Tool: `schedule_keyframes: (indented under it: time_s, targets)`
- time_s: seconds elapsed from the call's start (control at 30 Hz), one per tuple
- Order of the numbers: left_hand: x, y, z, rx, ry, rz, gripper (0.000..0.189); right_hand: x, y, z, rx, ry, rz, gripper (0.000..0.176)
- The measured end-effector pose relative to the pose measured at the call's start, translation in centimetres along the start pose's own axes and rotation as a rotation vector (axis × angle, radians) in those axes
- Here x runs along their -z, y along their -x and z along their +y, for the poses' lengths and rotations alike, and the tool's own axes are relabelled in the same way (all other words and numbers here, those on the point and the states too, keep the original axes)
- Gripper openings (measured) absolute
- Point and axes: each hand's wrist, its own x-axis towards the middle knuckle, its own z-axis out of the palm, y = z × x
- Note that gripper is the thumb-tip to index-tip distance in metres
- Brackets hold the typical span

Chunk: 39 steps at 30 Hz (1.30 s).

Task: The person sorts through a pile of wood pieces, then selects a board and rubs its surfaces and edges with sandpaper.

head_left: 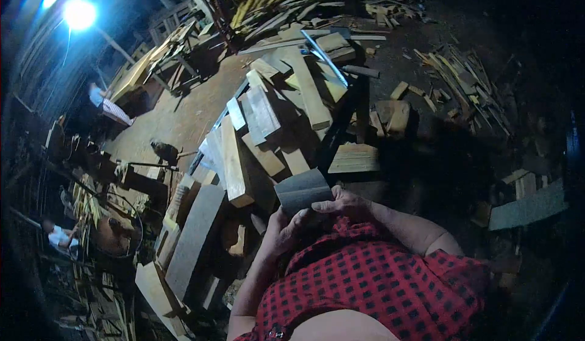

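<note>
Just in front of my body, a dark grey sheet of sandpaper (pixel 303 191) with a crease across it is held between both hands. My left hand (pixel 284 228) grips its lower left edge, thumb on the near face. My right hand (pixel 342 202) pinches the lower right corner, with the thumb laid across the front. The fingers behind the sheet are hidden. Beyond it lie several sawn wooden blocks (pixel 233 164) and boards. To the left of my left hand rests a long grey plank (pixel 196 237).
A handsaw (pixel 326 59) lies on the stacked wood, near a dark bar (pixel 361 71). Scrap sticks (pixel 466 82) cover the ground at right. Two people (pixel 109 105) are far left, one near a round basin (pixel 119 234). A bright lamp (pixel 80 14) shines at upper left.
</note>
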Motion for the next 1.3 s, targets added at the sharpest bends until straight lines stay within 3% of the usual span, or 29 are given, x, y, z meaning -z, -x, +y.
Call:
schedule_keyframes:
  time_s: [0.03,0.07,0.1,0.13,0.2,0.23,0.27,0.3,0.33,0.37,0.4,0.43,0.47,0.5,0.57,0.6,0.7,0.8,0.83,0.87,0.93,1.0,1.03,1.07,1.1,1.13,1.17,1.2,1.3]
  targets:
    - [0.7,0.0,0.0,0.094,-0.067,0.027,0.033,-0.1,0.5,-0.3,0.003,-0.007,0.009,0.036]
    - [1.1,-0.2,0.0,0.185,-0.136,0.056,0.034,-1.2,1.5,-2.4,0.016,0.105,0.170,0.036]
    - [0.3,0.1,2.0,-0.049,-0.294,0.054,0.033,-1.7,2.1,-3.4,0.027,0.216,0.330,0.036]
    - [1.1,0.3,2.6,-0.116,-0.431,0.160,0.031,-1.1,2.0,-3.0,0.026,0.213,0.331,0.036]
    - [3.6,-0.5,2.9,-0.244,-0.351,0.418,0.040,1.9,1.0,-0.6,0.104,-0.068,0.399,0.039]
    - [5.0,-0.8,3.6,-0.333,-0.796,0.584,0.042,4.9,0.1,2.0,0.097,-0.063,0.386,0.039]
    - [6.3,-1.2,4.3,-0.408,-1.248,0.740,0.044,8.5,-0.8,5.6,0.309,0.217,0.426,0.040]
    - [7.2,-1.8,4.9,-0.398,-1.249,0.755,0.044,10.1,-1.4,7.6,0.523,0.495,0.455,0.041]
    - [8.0,-2.6,5.4,-0.382,-1.296,0.755,0.050,9.7,-1.3,7.9,0.518,0.497,0.439,0.041]
    - [9.1,-3.5,5.8,-0.363,-1.342,0.755,0.057,9.1,-1.1,8.0,0.320,-0.079,0.407,0.042]
    - [14.9,-4.9,2.5,-0.348,-1.339,0.780,0.057,8.6,-0.9,8.3,0.092,-0.640,0.354,0.043]
    - [18.3,-5.4,-2.5,-0.046,-0.610,0.579,0.066,9.2,-1.9,11.3,0.111,-0.659,0.367,0.044]
    - [20.3,-11.3,-2.4,0.201,0.125,0.343,0.076,7.4,-1.4,10.9,0.120,-0.560,0.291,0.044]
    - [21.9,-12.0,-3.7,0.184,0.139,0.380,0.076,5.8,-1.1,10.0,0.133,-0.462,0.210,0.045]
    - [20.8,-12.5,-3.5,-0.038,-0.760,0.572,0.074,5.5,-1.9,10.7,0.070,-0.522,0.140,0.045]
    - [20.4,-12.4,-2.8,-0.032,-0.759,0.597,0.074,5.5,-2.2,11.4,0.028,-0.606,0.109,0.045]
    - [16.7,-11.1,2.4,0.147,-1.184,0.416,0.056,6.3,-2.2,13.3,-0.151,-0.920,0.030,0.046]
    - [16.7,-10.7,2.3,0.107,-0.961,0.488,0.054,6.7,-2.1,12.6,-0.116,-0.837,-0.126,0.043]
    - [15.8,-10.4,3.4,0.259,-0.370,0.537,0.044,7.1,-2.3,13.2,-0.095,-0.845,-0.125,0.043]
    - [16.1,-10.4,2.9,0.256,-0.388,0.521,0.044,7.8,-2.9,14.9,-0.087,-0.883,-0.067,0.043]
    - [19.8,-11.0,0.8,-0.039,0.041,0.462,0.037,9.1,-4.5,19.2,-0.074,-0.961,0.045,0.043]
    - [30.6,-16.1,-4.5,-0.041,-0.174,0.193,0.041,10.1,-5.8,21.6,-0.068,-1.039,0.155,0.043]
    - [22.6,-13.3,-0.4,-0.205,0.060,0.401,0.046,10.3,-5.5,20.9,-0.057,-1.048,0.154,0.043]
    - [23.9,-14.9,-0.6,-0.204,0.054,0.396,0.046,10.2,-4.5,19.3,-0.095,-1.033,-0.071,0.041]
    - [26.5,-17.5,-1.3,-0.213,0.224,-0.042,0.047,10.1,-3.9,18.0,-0.135,-1.007,-0.296,0.040]
    - [27.9,-19.1,-1.6,-0.216,0.390,-0.483,0.049,10.0,-4.1,17.5,-0.132,-1.007,-0.296,0.040]
    - [22.3,-15.5,1.0,-0.086,-0.081,0.156,0.052,10.6,-3.2,17.9,-0.110,-1.000,-0.254,0.040]
    - [15.4,-14.0,5.3,-0.198,-0.232,0.179,0.055,10.8,-2.2,18.7,-0.088,-0.993,-0.211,0.040]
    - [6.2,-14.4,8.7,-0.257,-0.127,0.282,0.056,14.2,4.6,22.8,-0.024,-0.961,-0.078,0.040]
